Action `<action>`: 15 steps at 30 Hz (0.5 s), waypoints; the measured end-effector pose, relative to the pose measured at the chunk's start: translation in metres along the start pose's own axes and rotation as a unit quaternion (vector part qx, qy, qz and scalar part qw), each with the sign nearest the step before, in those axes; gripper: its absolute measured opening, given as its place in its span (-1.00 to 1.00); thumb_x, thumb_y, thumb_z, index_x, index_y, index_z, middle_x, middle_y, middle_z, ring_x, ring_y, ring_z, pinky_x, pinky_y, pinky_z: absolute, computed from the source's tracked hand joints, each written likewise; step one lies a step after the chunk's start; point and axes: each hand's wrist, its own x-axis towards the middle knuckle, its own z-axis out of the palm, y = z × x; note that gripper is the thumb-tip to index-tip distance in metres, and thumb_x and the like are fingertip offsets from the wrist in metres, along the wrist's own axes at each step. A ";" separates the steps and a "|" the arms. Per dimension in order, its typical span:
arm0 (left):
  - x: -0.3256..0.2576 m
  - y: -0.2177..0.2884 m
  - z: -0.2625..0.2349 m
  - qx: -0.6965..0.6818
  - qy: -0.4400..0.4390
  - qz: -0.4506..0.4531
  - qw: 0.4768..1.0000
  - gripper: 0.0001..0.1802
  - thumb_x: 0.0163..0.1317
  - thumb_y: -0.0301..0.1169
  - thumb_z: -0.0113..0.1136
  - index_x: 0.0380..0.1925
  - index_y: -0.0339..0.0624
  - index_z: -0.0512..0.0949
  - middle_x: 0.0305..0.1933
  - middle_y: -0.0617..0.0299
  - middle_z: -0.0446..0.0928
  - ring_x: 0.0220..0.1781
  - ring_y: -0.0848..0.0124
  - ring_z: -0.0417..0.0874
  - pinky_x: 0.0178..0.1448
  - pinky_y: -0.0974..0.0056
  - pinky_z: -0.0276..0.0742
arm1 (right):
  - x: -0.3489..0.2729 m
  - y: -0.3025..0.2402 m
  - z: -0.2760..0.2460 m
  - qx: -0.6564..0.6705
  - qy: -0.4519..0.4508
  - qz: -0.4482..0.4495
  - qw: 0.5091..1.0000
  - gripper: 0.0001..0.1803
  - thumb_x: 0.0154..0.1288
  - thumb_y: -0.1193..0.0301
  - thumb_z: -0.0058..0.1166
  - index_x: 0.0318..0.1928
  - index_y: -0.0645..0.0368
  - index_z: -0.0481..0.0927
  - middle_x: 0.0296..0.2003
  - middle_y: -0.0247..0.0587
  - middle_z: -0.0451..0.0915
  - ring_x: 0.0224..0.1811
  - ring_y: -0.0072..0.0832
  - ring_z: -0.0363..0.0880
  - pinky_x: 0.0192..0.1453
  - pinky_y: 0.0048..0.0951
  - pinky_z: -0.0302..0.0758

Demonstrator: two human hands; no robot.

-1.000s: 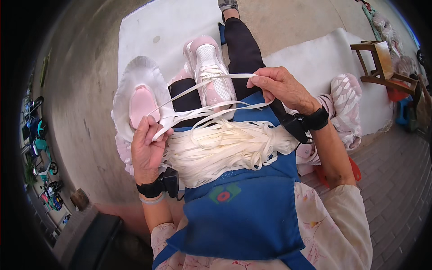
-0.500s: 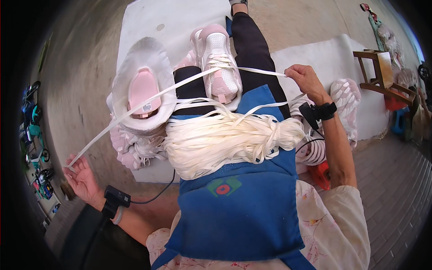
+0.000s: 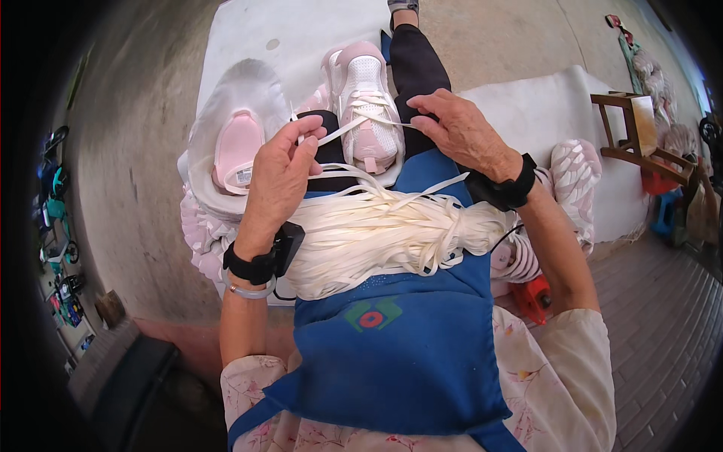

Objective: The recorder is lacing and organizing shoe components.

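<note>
A pink and white sneaker (image 3: pixel 367 139) rests between my knees, toe pointing away from me, with a white shoelace (image 3: pixel 343 132) crossing its upper. My left hand (image 3: pixel 282 169) pinches one side of that lace left of the sneaker, and a loose end sticks up past the fingertips. On the other side, my right hand (image 3: pixel 463 132) has the lace's other side between thumb and forefinger, close to the shoe. Across my blue apron (image 3: pixel 399 361) lies a thick bundle of cream-white laces (image 3: pixel 376 233), some strands trailing up toward the sneaker.
Left of the sneaker, a pink insole (image 3: pixel 239 147) lies in a pale oval lining above more pink-white shoes (image 3: pixel 203 241). Another shoe (image 3: pixel 576 177) is at my right. White sheeting (image 3: pixel 520 105) covers the ground under them. A wooden stool (image 3: pixel 640 128) stands at far right.
My left hand has come in from far left to beside the sneaker, and my right hand has moved left toward it. The lace spans, stretched wide before, are now short.
</note>
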 end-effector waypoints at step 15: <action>0.052 -0.014 0.015 0.270 0.019 0.083 0.959 -0.78 0.27 -0.34 0.11 -0.34 -0.31 0.54 -0.55 0.19 0.49 -0.49 0.41 0.49 -0.35 0.28 0.40 | 0.001 0.014 -0.022 -0.222 -0.015 -0.145 0.964 -0.92 0.20 0.55 -0.03 -0.39 0.27 0.53 -0.38 -0.12 0.42 -0.37 -0.17 0.56 -0.28 -0.26 0.53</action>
